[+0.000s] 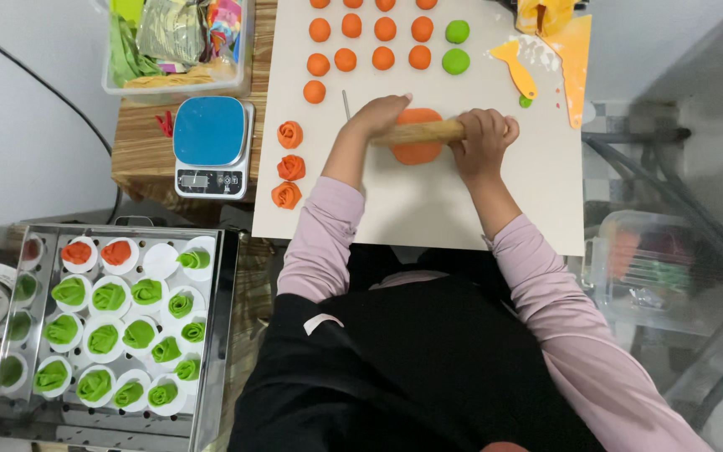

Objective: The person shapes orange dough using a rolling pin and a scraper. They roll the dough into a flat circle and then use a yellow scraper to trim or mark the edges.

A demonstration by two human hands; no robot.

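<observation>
Both hands point(428, 125) on rolling pin point(420, 132)

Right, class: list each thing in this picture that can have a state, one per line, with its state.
Left hand: gripping the rolling pin's end.
Right hand: gripping the other end.
Rolling pin: lying across the orange dough.
Orange dough: flattened under the pin.
Orange balls: round, unrolled, in rows.
Green balls: round, unrolled.
Orange roses: shaped, on the board.
Steel tray: mostly filled with shaped pieces.
Scale: nothing on it.

Scale point(209, 144) left of board point(428, 209), tray point(211, 335) before scale
</observation>
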